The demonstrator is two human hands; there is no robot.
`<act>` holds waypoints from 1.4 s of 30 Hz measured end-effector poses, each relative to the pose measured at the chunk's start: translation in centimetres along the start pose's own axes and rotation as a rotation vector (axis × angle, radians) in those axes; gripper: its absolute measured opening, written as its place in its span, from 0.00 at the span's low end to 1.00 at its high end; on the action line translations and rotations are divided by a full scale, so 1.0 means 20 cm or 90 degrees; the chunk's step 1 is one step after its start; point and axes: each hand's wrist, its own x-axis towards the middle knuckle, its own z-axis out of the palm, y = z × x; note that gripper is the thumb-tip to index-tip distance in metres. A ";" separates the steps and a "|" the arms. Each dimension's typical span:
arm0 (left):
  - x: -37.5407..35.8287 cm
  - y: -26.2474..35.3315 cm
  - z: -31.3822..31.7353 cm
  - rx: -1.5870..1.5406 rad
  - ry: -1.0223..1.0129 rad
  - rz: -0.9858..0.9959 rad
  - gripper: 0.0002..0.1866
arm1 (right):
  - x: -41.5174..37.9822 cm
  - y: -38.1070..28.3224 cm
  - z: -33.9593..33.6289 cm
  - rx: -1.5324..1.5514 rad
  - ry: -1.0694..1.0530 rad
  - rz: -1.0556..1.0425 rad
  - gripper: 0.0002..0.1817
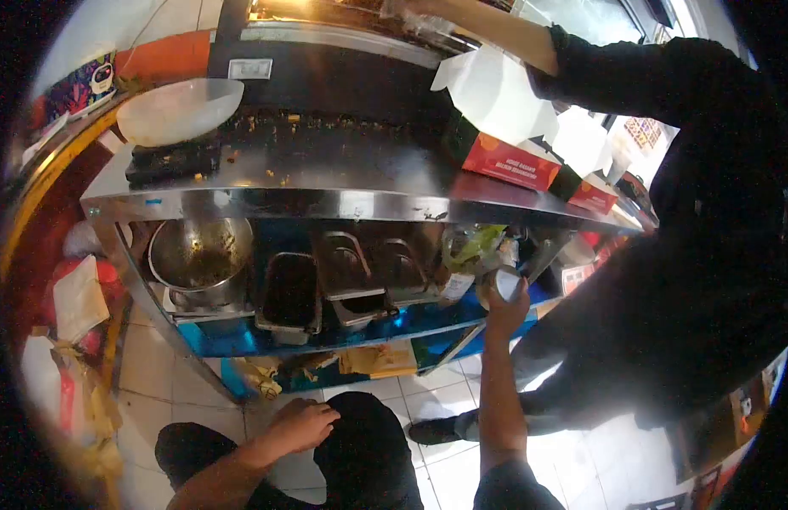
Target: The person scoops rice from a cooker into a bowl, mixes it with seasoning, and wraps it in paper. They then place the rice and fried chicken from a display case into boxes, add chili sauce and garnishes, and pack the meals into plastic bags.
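Right hand (515,297) wrapped around a round pale-topped container (498,278), under the right part of the long stainless-steel worktable (326,166). Left hand (302,425) in front of the table, near the knee, fingers loosely curled — palm hidden, can't tell if closed on anything. Under the table: wide round steel bowl (203,263) at left, deep rectangular steel pans (289,289) mid-span. Co-worker in black (717,187) at the table's right end — arm reaching over it.
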 end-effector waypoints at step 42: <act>-3.11 0.79 -2.78 -1.082 0.736 -0.128 0.63 | -1.11 -5.51 -1.16 1.087 -1.894 -0.445 0.56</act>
